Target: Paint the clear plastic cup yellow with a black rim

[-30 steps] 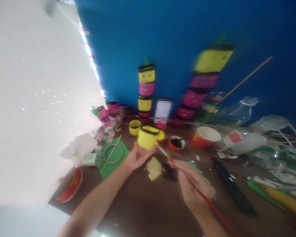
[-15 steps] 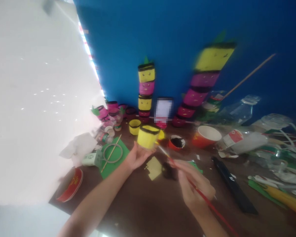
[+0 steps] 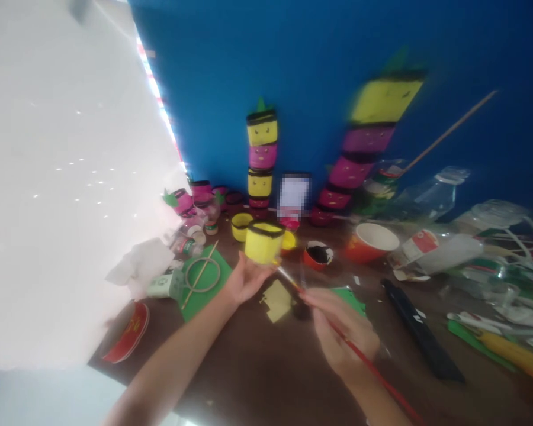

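My left hand (image 3: 249,280) holds up a yellow cup (image 3: 262,245) with a black band round its rim, gripped from below above the table. A red-handled paintbrush (image 3: 355,349) is pinched in my right hand (image 3: 344,328). Its yellow-tipped bristles are at the lower right side of the cup; blur hides whether they touch. Just behind the cup is a small pot of yellow paint (image 3: 288,239). A red pot with black paint (image 3: 318,255) stands to its right. Another yellow cup (image 3: 241,228) with a black rim stands behind on the left.
Stacks of yellow and magenta painted cups (image 3: 261,157) stand against the blue wall. Left lies a green sheet (image 3: 215,278) under a grey ring. A yellow paper scrap (image 3: 277,300) lies in the middle. Right are a paper cup (image 3: 372,242), clear plastic bottles (image 3: 435,192) and a black bar (image 3: 420,331).
The yellow cup and my left hand have shifted slightly left. My right hand has moved left with the paintbrush, its tip staying close to the cup's lower right.
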{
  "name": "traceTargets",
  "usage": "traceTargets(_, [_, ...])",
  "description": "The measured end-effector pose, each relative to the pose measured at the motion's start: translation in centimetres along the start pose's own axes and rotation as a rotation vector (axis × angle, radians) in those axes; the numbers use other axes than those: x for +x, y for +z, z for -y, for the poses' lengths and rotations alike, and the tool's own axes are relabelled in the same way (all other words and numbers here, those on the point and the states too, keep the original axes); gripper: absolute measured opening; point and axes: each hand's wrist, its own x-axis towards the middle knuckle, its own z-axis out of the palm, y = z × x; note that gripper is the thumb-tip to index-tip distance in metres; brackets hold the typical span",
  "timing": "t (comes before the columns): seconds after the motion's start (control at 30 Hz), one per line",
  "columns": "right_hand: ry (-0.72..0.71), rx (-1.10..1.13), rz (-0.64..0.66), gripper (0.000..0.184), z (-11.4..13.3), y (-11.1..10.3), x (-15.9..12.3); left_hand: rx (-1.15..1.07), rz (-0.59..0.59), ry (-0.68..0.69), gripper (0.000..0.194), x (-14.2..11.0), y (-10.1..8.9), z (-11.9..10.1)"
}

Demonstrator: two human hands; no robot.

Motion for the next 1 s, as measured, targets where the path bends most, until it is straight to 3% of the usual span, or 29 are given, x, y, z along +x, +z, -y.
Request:
traceTargets(0.2, [-0.035,-0.059,-0.086,0.022,0.1,0.4,-0.1,-0.013,-0.002,-0.013,0.067,-0.2,0.6,-0.1])
traceTargets(0.47, [-0.149,-0.112,-0.026,0.037,0.2,1.0,-0.6,0.023,-0.026,-0.006,0.07,-0.2,0.7,0.0])
traceTargets(0.77, [-0.123,-0.073,0.024,0.03,0.4,1.3,-0.7,0.028,0.01,0.028,0.069,0.1,0.1,0.1])
traceTargets(1.0, [-0.108,-0.094,-0.001,0.035,0.2,1.2,-0.9,0.017,0.014,0.004,0.07,0.0,0.1,0.1])
